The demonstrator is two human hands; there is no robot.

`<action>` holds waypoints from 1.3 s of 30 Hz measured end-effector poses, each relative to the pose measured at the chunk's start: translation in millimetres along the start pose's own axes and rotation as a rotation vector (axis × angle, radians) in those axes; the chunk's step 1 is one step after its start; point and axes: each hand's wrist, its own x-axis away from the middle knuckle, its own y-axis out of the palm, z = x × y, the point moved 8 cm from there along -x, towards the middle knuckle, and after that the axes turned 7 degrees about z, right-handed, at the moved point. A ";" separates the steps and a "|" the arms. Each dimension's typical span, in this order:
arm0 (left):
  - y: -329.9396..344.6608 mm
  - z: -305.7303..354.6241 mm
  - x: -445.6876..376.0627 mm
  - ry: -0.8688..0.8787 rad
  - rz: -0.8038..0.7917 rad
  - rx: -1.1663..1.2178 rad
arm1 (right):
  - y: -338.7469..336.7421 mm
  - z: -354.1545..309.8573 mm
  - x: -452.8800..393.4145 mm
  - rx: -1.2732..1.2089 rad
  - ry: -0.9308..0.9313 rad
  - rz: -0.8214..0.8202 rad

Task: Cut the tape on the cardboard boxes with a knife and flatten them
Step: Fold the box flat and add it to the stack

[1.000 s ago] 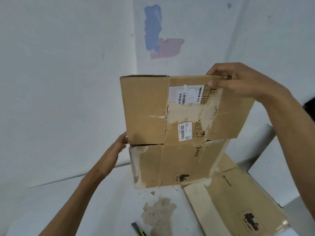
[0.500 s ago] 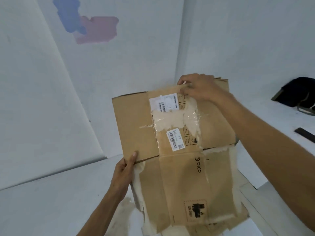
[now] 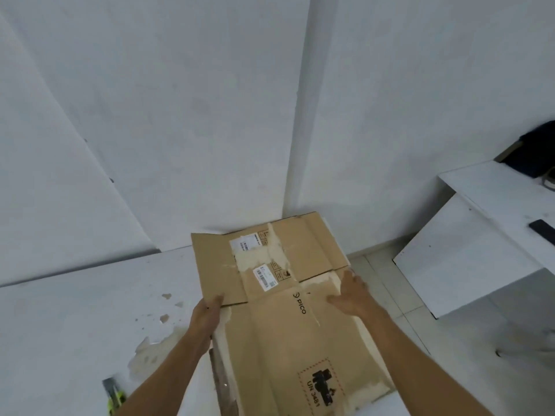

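A flattened brown cardboard box (image 3: 285, 319) with white labels and torn tape strips lies on the white table (image 3: 75, 325), its far flaps reaching toward the wall corner. My left hand (image 3: 207, 313) grips the box's left edge at the fold between flap and panel. On the right side, near the fold, my right hand (image 3: 351, 295) presses down with straight fingers. A knife (image 3: 115, 397) with a yellow-green handle lies on the table at the lower left, apart from both hands.
Torn paper scraps and a peeled patch (image 3: 150, 355) mark the table left of the box. A white desk (image 3: 480, 235) stands to the right with a dark bag (image 3: 537, 154) and a black flat device (image 3: 543, 231). Tiled floor (image 3: 390, 283) lies between.
The box, held upright in the air a second ago, has come down flat onto the table. My right hand left the top edge and now presses on the right side.
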 end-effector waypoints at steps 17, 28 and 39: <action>48.8 -8.0 -27.9 0.011 -0.076 -0.035 | 38.3 79.6 -29.3 -0.066 0.279 0.055; 56.0 3.2 -18.6 0.114 0.157 -0.315 | 22.3 86.0 -49.5 -0.174 0.255 0.131; 38.4 -20.3 -20.3 0.113 0.182 -0.822 | 31.1 84.1 -50.3 -0.069 0.175 0.102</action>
